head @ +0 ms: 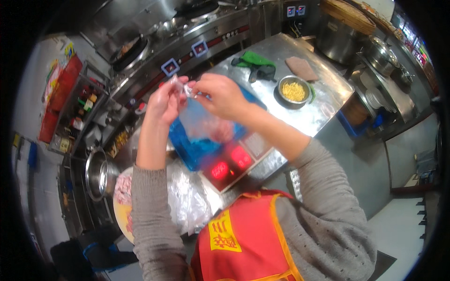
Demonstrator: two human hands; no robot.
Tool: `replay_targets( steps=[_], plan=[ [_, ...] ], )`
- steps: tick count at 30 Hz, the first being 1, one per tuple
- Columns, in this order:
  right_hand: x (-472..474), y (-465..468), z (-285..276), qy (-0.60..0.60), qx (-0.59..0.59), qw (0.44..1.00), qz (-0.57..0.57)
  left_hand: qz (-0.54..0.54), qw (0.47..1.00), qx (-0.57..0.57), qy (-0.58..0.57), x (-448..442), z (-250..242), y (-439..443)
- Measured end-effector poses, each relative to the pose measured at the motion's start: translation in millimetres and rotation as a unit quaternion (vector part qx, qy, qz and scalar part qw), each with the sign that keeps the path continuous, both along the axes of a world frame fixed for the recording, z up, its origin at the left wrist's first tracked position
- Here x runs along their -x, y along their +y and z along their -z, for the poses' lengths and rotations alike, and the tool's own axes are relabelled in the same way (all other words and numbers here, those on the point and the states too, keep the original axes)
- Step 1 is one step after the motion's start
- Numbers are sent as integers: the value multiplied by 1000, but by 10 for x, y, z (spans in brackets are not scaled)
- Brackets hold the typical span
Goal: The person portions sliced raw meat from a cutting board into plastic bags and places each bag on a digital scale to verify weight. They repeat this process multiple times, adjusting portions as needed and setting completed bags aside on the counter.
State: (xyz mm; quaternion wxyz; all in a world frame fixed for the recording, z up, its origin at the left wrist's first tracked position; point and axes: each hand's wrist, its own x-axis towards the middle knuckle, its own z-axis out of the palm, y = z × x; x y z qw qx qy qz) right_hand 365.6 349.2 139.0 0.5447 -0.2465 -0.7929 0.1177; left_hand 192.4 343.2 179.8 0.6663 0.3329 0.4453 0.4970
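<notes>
My left hand (166, 102) grips the gathered neck of a clear plastic bag (197, 117). The fingers of my right hand (219, 95) pinch the same twisted neck from the other side. Pinkish meat (222, 130) shows in the bottom of the bag, somewhat blurred. Below the bag lies a blue tray or sheet (191, 154), which covers the top of a digital scale (228, 170). Red lit displays face me on the scale. Whether the bag rests on the blue surface or hangs just above it, I cannot tell.
On the steel table (281, 45) are a green and dark cloth (256, 63), a flat pinkish-brown piece (301, 68) and a metal bowl of yellow bits (294, 92). Loose plastic bags (190, 196) lie near me. Cut meat (123, 189) sits on a yellow board at left. Stoves (175, 42) line the back.
</notes>
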Motion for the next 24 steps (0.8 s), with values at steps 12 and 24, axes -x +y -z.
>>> replay_targets(
  steps=[12, 24],
  plan=[
    [9, 348, 8, 12, 356, 892, -280, -200, 610, -593, 486, -278, 348, -265],
    [-305, 680, 105, -169, 125, 977, 23, -47, 651, -254, 714, 207, 374, -521]
  ],
)
